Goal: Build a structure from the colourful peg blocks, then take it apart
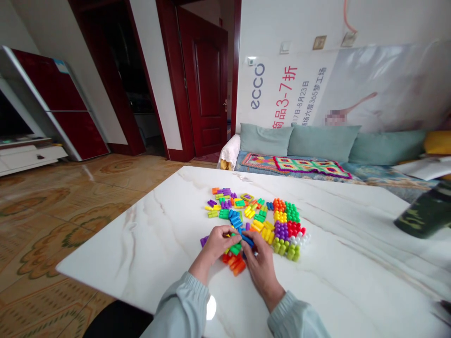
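Hands: left hand and right hand both pinched on blue block; green block, orange blocks beneath; sorted cluster just right.

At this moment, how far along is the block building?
Done: six colour clusters sit fitted together in a slab on the table. In hand: the left hand and right hand press on green, blue and orange blocks at the pile's near edge. Left: many loose blocks lie scattered behind, unjoined.

Red doors, patterned floor, teal sofa
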A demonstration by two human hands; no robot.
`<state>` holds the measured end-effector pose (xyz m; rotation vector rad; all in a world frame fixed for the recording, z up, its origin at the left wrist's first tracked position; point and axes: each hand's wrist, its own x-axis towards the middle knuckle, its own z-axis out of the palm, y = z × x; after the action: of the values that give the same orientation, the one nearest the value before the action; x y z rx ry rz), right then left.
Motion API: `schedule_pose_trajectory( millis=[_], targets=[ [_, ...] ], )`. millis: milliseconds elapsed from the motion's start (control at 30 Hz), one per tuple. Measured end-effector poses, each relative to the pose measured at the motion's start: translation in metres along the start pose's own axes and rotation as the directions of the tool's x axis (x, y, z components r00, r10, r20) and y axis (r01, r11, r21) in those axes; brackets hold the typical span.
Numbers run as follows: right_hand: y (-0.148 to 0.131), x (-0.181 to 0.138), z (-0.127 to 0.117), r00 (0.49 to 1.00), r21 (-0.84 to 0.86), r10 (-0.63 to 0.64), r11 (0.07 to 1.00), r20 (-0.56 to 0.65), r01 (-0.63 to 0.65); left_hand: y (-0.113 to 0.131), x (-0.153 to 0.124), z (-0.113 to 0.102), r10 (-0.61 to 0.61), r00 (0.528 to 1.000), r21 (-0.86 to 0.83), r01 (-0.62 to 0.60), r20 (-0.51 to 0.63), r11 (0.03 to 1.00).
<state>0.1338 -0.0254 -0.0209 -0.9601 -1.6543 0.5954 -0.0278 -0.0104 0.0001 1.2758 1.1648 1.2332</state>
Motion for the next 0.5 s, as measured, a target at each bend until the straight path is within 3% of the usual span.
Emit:
schedule_pose_trajectory(
  millis=[100,233,300,367,500],
  targets=[
    [-0.001,-0.001,0.000,0.999,0.013,0.025,1.000,-0.044,-0.025,-0.002,0.003,0.000,0.107,0.983,0.021,-0.105,-0.149,0.994],
    [0.000,0.001,-0.001,0.982,0.039,0.056,0.998,-0.178,-0.050,-0.002,0.004,-0.005,0.089,0.916,-0.117,-0.146,-0.392,0.982],
    [0.001,0.002,-0.001,0.975,0.058,0.078,0.996,-0.207,-0.068,0.001,0.002,-0.007,0.096,0.886,-0.113,-0.164,-0.453,0.980],
    [0.002,0.002,0.000,0.979,0.080,0.091,0.994,-0.184,-0.077,0.004,-0.002,-0.006,0.134,0.907,-0.042,-0.164,-0.398,0.986],
    [0.006,0.001,0.001,0.985,0.156,0.113,0.983,-0.129,-0.093,0.012,-0.010,0.004,0.209,0.974,0.134,-0.196,-0.085,0.971]
  ],
)
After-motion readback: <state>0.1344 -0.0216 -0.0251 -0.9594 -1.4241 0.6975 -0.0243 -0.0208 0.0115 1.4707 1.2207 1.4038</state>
